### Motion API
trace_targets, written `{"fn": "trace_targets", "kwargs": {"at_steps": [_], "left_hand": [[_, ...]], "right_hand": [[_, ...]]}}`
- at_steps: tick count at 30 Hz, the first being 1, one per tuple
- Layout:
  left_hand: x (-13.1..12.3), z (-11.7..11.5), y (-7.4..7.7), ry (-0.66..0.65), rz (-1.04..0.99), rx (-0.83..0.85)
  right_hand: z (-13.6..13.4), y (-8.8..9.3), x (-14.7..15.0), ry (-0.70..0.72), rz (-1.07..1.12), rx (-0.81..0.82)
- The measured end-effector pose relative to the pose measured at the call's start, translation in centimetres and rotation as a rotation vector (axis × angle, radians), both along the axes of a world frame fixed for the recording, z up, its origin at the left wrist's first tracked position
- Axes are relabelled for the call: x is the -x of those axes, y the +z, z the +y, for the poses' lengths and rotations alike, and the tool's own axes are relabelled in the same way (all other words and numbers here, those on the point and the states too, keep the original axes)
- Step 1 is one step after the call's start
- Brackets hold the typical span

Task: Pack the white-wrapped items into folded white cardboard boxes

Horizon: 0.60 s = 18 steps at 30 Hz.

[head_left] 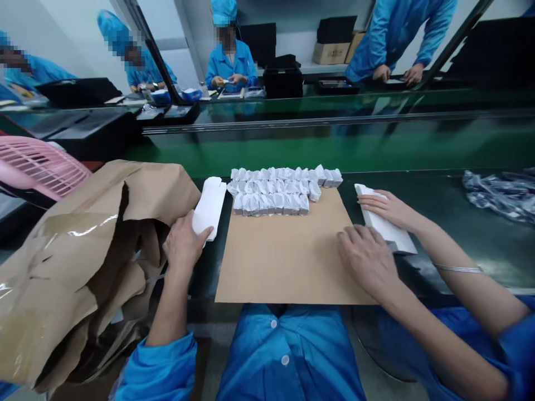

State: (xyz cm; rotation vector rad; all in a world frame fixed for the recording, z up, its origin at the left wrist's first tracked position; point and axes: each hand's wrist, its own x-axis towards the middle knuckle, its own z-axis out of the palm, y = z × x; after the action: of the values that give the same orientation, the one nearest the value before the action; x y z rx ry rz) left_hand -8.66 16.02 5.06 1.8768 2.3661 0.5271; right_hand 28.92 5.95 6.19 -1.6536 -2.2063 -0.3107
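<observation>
My left hand (181,246) grips the lower end of a long white folded paper packet (209,207), beside a torn kraft paper wrapping (86,250). My right hand (366,262) rests open on the right part of a brown kraft sheet (284,262). Several small white paper-wrapped pieces (273,192) lie in tight rows on the sheet's far edge. Just beyond my right hand, a co-worker's hand (388,210), with a thin bracelet on that arm, lies on another white folded packet (384,223).
A dark green conveyor belt (292,150) runs across behind the sheet. A heap of transparent plastic bags (497,195) lies at right, and a pink fan (37,167) stands at left. Co-workers in blue sit and stand beyond, among black trays and cartons.
</observation>
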Motion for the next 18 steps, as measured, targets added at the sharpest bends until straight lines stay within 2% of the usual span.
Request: {"fn": "trace_targets", "kwargs": {"at_steps": [3,5,8,10,12,13,14,16,18], "left_hand": [[-0.2,-0.2,1.0,0.017,-0.107,-0.118],[-1.1,-0.9,1.8,-0.015,-0.202,-0.176],[-5.0,-4.2,1.8,-0.172,-0.385,-0.163],[-8.1,-7.4,0.9,-0.312,-0.497,-0.104],[-10.0,-10.3,0.0,-0.444,-0.613,-0.006],[-10.1,-11.3,-0.3,-0.491,-0.746,0.094],[-9.7,-11.9,-0.4,-0.5,-0.877,0.147],[-7.7,-12.0,0.0,-0.462,-1.124,0.149],[-5.4,-11.1,1.0,-0.419,-1.197,0.108]], "right_hand": [[-0.7,-0.1,4.3,0.14,0.106,0.076],[-0.3,0.0,7.7,0.213,0.423,0.169],[1.2,1.0,12.2,0.222,0.989,0.338],[2.3,1.9,13.8,0.196,1.198,0.376],[2.7,2.6,14.2,0.159,1.186,0.381],[2.7,2.8,13.8,0.165,1.113,0.389],[2.4,2.9,13.3,0.191,1.021,0.393],[1.8,2.8,11.5,0.299,0.834,0.375],[1.1,2.6,9.7,0.393,0.68,0.316]]}}
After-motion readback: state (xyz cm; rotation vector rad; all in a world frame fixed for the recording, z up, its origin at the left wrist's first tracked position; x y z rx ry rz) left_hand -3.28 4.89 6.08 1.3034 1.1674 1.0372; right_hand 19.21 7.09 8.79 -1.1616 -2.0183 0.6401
